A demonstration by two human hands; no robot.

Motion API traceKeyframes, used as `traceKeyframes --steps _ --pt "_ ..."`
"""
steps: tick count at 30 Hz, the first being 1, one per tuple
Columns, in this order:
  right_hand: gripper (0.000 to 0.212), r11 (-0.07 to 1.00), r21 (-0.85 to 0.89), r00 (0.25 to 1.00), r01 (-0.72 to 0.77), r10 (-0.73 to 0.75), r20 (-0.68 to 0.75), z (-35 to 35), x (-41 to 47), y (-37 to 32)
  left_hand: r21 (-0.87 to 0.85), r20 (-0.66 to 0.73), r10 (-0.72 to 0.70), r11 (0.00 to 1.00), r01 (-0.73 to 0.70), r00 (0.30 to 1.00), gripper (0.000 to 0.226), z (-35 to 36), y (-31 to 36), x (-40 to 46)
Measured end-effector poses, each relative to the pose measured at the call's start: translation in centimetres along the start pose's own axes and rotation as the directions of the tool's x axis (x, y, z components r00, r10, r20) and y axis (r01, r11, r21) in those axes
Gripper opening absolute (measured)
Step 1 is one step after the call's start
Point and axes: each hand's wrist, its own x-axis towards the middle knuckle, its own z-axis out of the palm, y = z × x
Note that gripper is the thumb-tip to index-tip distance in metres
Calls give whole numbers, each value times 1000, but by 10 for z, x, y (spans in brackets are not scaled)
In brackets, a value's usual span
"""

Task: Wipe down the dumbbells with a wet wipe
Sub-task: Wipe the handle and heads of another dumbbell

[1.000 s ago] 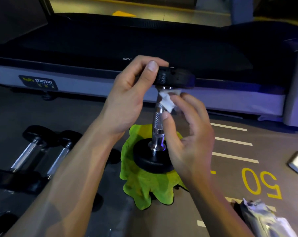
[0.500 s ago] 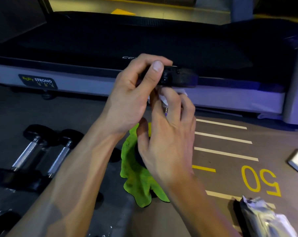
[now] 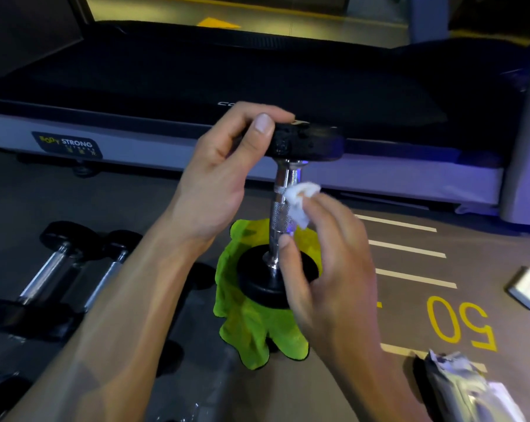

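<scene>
left hand (image 3: 218, 175) grips dumbbell (image 3: 283, 214) top | right hand (image 3: 327, 269) pinches wipe (image 3: 300, 199), partly hidden

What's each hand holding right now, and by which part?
Left hand grips the upright dumbbell by its top head. Right hand pinches the wet wipe against the metal handle.

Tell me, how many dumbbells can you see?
3. One black-ended dumbbell with a chrome handle stands upright on the green cloth, held by the left hand. Two more dumbbells lie on the floor at left. Others may be hidden.
</scene>
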Motion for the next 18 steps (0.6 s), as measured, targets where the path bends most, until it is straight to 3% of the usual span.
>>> traceKeyframes --steps 6,9,13,16,18 --pt "39 996 7 996 92 -92 13 2 8 -5 30 23 8 1000 -9 1000 22 2 1 0" --pt "36 995 -7 994 97 -97 -46 1 31 -5 39 23 3 999 -4 1000 23 -1 0 1" --pt "32 996 27 997 81 -80 -10 6 6 1 14 0 -48 999 48 999 23 -2 2 2" --pt "25 958 273 996 -89 87 17 1 8 7 5 -3 -59 998 59 998 11 4 7 4" --pt "23 771 579 956 -267 289 56 -4 22 6 -6 -25 -57 998 57 998 5 6 9 6"
